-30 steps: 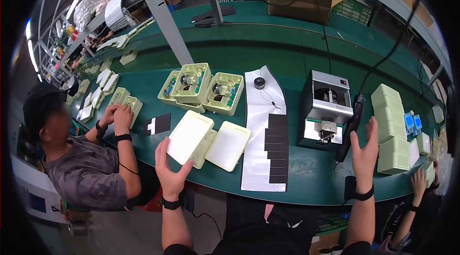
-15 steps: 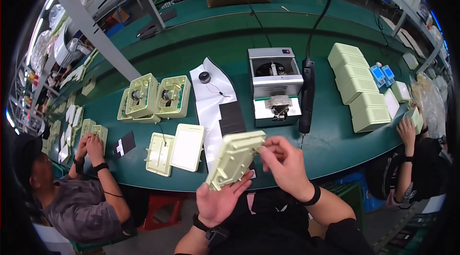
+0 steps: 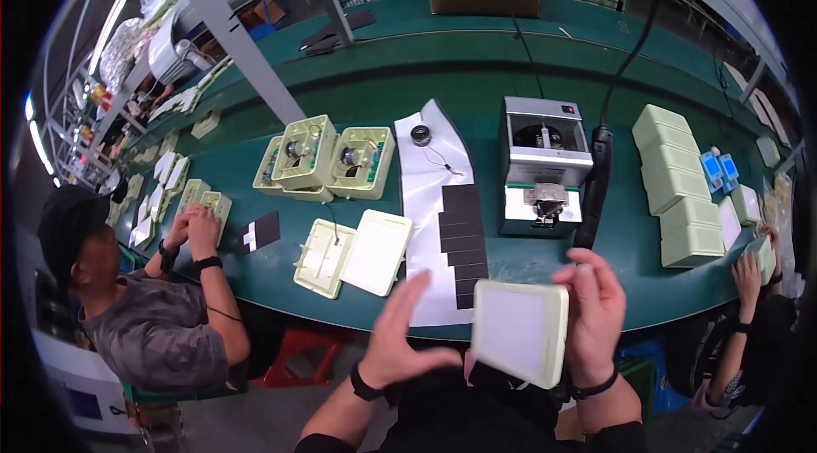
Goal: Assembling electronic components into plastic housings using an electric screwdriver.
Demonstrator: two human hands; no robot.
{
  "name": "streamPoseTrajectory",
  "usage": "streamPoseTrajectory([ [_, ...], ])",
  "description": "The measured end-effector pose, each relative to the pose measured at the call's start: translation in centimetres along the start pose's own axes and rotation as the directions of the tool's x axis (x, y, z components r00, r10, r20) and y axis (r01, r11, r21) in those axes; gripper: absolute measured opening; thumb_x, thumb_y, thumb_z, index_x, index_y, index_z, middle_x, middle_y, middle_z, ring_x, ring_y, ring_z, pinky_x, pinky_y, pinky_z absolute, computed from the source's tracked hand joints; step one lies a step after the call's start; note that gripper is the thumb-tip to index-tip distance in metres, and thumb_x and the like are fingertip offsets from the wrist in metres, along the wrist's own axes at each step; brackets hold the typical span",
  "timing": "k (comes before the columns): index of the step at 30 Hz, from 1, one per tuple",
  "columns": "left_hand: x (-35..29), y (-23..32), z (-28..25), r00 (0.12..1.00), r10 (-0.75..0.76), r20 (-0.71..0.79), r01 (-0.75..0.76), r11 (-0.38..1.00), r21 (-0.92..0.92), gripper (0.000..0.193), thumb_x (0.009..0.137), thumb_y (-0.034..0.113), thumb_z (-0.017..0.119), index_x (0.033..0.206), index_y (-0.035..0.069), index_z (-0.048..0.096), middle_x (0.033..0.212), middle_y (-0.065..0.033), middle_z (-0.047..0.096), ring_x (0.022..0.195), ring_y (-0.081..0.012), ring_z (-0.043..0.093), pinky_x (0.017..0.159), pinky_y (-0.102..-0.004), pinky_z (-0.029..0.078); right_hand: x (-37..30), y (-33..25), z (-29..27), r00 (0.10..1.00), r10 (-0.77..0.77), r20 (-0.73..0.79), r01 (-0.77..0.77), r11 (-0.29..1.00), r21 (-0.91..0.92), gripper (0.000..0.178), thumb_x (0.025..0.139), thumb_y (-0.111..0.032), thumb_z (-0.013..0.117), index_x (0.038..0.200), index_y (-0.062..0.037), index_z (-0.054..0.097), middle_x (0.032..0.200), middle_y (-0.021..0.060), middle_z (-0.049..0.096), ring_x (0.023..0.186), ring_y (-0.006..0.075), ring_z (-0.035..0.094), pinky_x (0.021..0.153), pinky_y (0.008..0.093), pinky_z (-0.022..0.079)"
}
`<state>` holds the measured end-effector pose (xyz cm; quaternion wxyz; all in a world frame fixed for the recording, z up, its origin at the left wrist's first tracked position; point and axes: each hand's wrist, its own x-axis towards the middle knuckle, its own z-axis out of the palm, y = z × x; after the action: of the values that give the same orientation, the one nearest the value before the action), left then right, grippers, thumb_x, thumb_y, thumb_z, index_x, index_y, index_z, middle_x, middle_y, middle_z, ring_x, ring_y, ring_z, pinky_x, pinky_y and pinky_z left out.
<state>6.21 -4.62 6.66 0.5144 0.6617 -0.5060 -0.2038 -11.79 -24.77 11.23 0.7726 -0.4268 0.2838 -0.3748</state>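
My right hand (image 3: 596,317) grips a pale green plastic cover (image 3: 516,330) by its right edge, just in front of the bench edge. The cover's flat face with a white panel is turned up, so its ribbed inside is hidden. To the left of it my left hand (image 3: 398,341) is apart from the cover, thumb and fingers spread, slightly blurred. Beyond that hand, a ribbed cover (image 3: 317,259) and a cover with a white face (image 3: 377,252) lie on the bench. Black rectangular pieces (image 3: 461,236) lie in a column on a white sheet (image 3: 419,215).
A grey machine (image 3: 547,165) and a black corded electric screwdriver (image 3: 597,189) stand beyond my right hand. Open housings with wiring (image 3: 361,162) are back left; a small round black speaker (image 3: 421,136) lies on the sheet. Stacked housings (image 3: 678,170) are right. People work on both sides.
The cover has turned from its ribbed inside to its white-panelled face and moved right. My left hand has let go of it; my right hand now holds its edge. The view has shifted left.
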Motion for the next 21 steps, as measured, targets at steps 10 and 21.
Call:
streamPoseTrajectory([
  [10, 0.3, -5.5, -4.4, 0.941, 0.183, -0.285, 0.146, 0.540, 0.829, 0.055, 0.091, 0.018, 0.078, 0.138, -0.004, 0.059, 0.132, -0.0191, 0.067, 0.116, -0.0383, 0.068, 0.097, -0.0419, 0.055, -0.5, -4.1, -0.4, 0.933, -0.230, 0.278, 0.318, 0.888, -0.331, 0.027, 0.111, -0.015, 0.052, 0.131, 0.0026, 0.050, 0.089, 0.0134, 0.070, 0.071, 0.0173, 0.069, 0.070, 0.0263, 0.056],
  [21, -1.8, -8.4, -16.1, 0.520, -0.555, -0.650, 0.307, 0.831, -0.464, 0.036, 0.109, 0.027, 0.059, 0.126, -0.003, 0.068, 0.113, -0.0081, 0.073, 0.099, -0.0132, 0.071, 0.081, -0.0283, 0.057, -0.5, -5.7, -1.2, 0.910, -0.153, 0.386, 0.360, 0.755, -0.549, 0.025, 0.108, -0.008, 0.053, 0.130, 0.0017, 0.048, 0.082, 0.0137, 0.070, 0.067, 0.0185, 0.070, 0.070, 0.0279, 0.056],
])
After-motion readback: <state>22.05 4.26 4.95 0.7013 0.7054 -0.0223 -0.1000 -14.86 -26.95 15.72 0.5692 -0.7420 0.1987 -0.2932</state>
